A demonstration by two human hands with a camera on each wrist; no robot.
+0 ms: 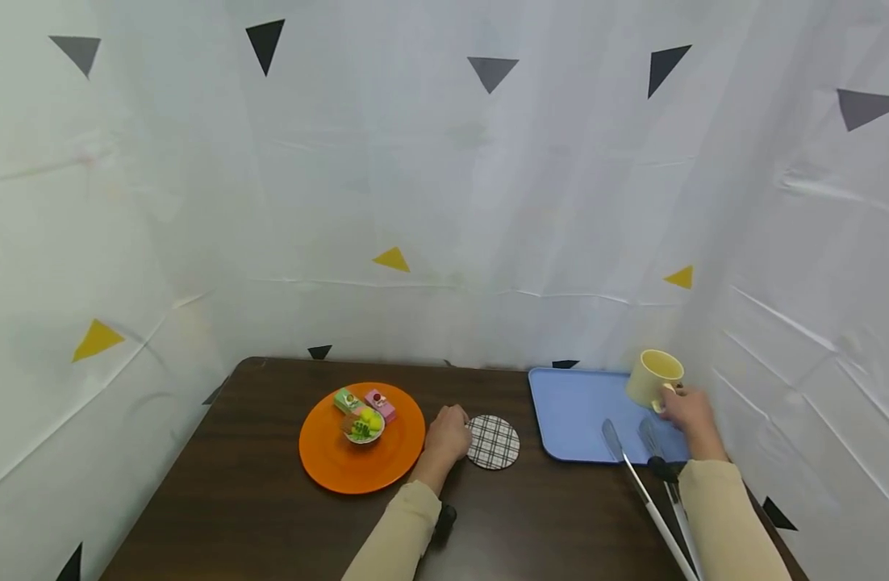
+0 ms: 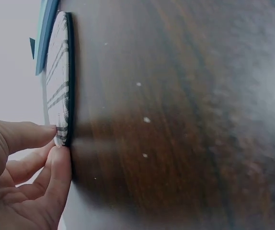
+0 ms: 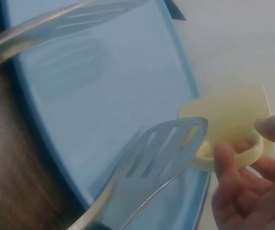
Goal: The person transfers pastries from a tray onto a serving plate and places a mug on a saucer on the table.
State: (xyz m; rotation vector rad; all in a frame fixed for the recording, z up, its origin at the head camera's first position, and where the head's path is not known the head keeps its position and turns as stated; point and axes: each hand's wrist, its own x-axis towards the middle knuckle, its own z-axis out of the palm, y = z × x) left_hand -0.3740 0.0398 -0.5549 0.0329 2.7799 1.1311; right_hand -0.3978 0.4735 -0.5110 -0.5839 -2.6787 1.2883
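Note:
My left hand (image 1: 448,436) is at the left edge of a round coaster (image 1: 494,442) with a black-and-white check top. In the left wrist view its thumb and fingers pinch the rim of the coaster (image 2: 60,81), which stands close to the table's surface. My right hand (image 1: 690,413) grips a pale yellow mug (image 1: 644,383) by its handle, over the right part of a blue tray (image 1: 575,415). Thumb and fingers close around the handle of the mug (image 3: 228,115) in the right wrist view. A slotted metal end (image 3: 161,148) partly overlaps the mug there.
Long metal utensils with slotted flat ends (image 1: 655,510) lie across the tray's near edge, beside the right forearm. An orange plate (image 1: 328,464) at the left bears toy food pieces (image 1: 365,424). A white curtain (image 1: 444,186) with triangles surrounds the dark wooden table (image 1: 532,524).

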